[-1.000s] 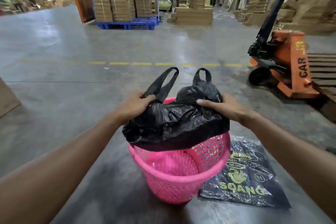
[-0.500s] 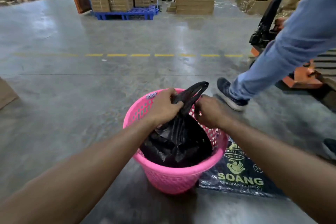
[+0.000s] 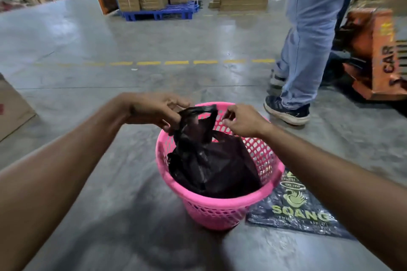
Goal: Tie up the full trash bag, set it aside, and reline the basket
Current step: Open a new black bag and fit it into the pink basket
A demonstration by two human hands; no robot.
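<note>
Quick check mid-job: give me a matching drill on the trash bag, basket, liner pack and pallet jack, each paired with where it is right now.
Things:
1. trash bag
2. basket
3. liner pack
4. pallet jack

Places or states:
A. flat on the floor, against the basket's right side
B. orange, parked at far right behind a passer-by's legs
C. pink, standing on the concrete floor
D. inside the basket, handle loops pinched by the left hand

Pairs: 1-D, 2-C, 3-A, 4-B
</note>
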